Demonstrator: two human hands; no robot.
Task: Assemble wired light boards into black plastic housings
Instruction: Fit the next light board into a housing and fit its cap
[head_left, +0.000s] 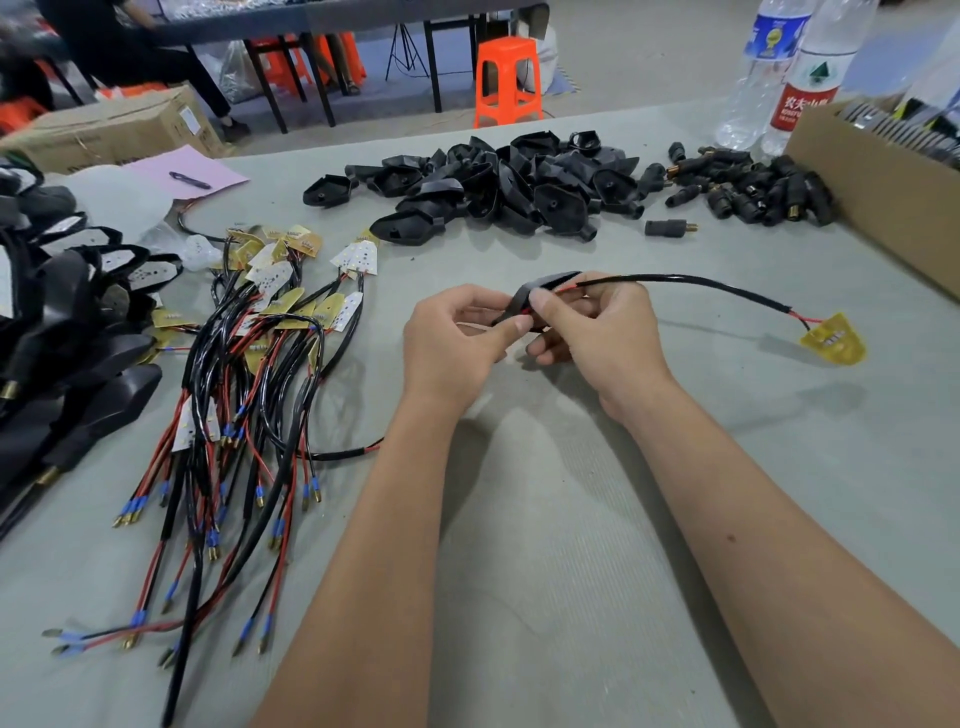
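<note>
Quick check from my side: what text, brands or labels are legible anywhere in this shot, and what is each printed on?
"农夫山" in white on the red label of the nearer water bottle; the line beneath it is too blurred to read.
Blue-labelled bottle: yellow logo, text unreadable.
White sticker on the cardboard box on the floor: too small to read.
Yellow light board: a row of markings, illegible.
Pink paper: no readable writing.
</note>
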